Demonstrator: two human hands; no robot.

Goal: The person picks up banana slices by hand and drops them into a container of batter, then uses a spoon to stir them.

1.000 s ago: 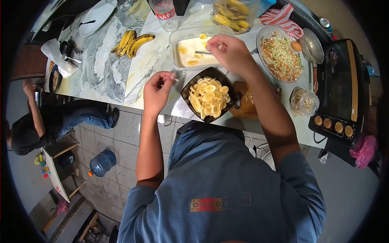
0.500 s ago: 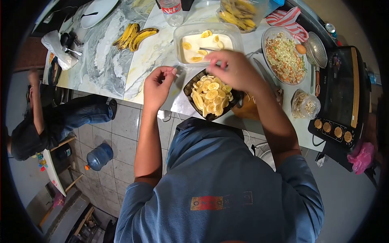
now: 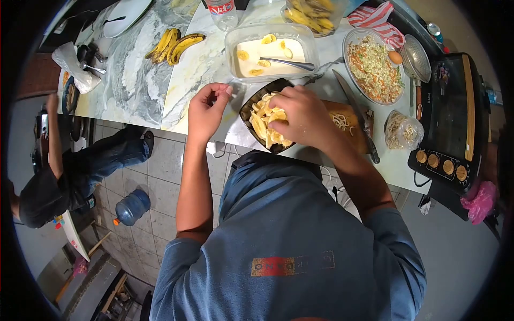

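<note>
A dark square bowl [image 3: 247, 121] heaped with banana slices [image 3: 262, 119] sits at the counter's front edge. My right hand [image 3: 301, 115] reaches into it from the right, fingers curled around some slices. Left of the bowl, my left hand [image 3: 208, 109] hovers with thumb and fingertips brought together; whatever may be between them is too small to make out. Behind the bowl, a clear plastic container [image 3: 232, 53] holds a creamy white batter [image 3: 251, 59] with several banana slices in it. A metal utensil [image 3: 289, 63] rests across that container.
A knife [image 3: 353, 104] lies over a wooden board [image 3: 360, 140] on the right. Beyond are a plate of chopped vegetables [image 3: 372, 69] with an egg [image 3: 395, 57], a bagged food [image 3: 402, 132] and a toaster oven [image 3: 447, 117]. Bananas [image 3: 184, 48] lie back left. Another person [image 3: 43, 187] is at far left.
My right hand has come down from near the batter container into the bowl of banana slices. The utensil, board and knife show more fully. My left hand stays nearly still.
</note>
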